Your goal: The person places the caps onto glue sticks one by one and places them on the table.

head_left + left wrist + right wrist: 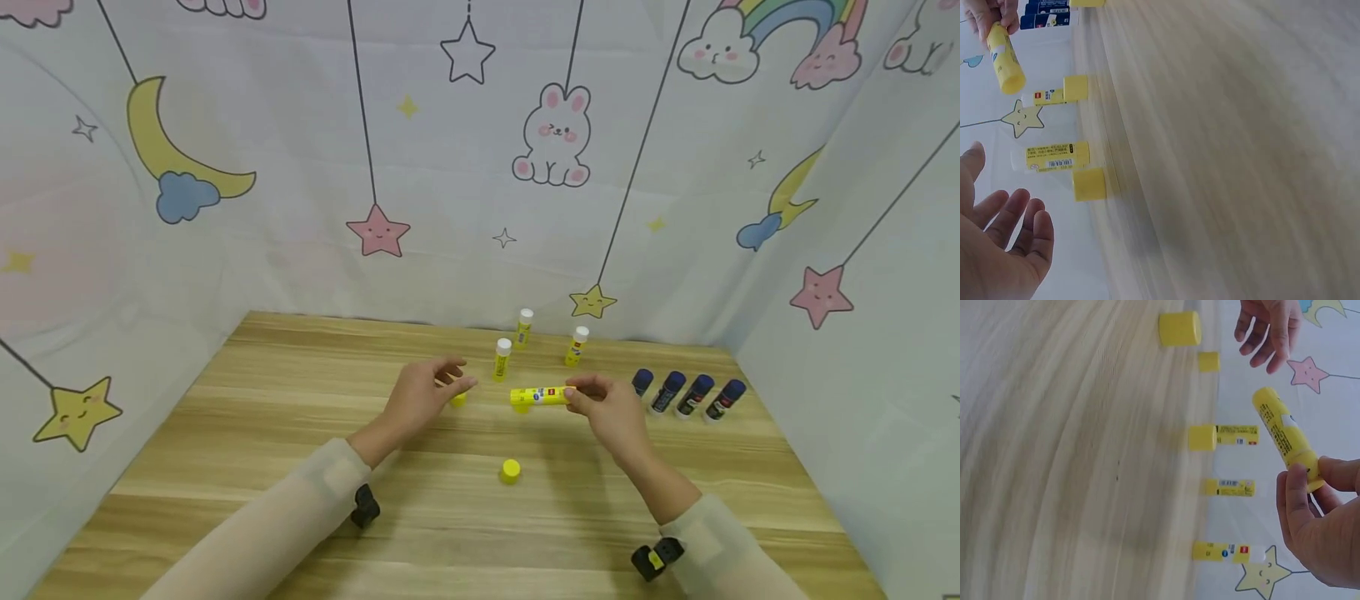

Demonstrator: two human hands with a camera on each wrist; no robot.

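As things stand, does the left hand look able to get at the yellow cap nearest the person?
Probably yes: the left hand holds nothing, nothing covers or crowds that yellow cap, and the right hand holds its glue stick farther back.

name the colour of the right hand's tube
The tube is yellow with printed markings, clearest in the right wrist view.

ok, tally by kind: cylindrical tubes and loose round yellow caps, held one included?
Yellow cylindrical tubes with white tops, standing: 3
Yellow printed tube held in the right hand: 1
Dark cylindrical tubes with blue tops: 4
Short round yellow caps, loose: 3
Total: 11
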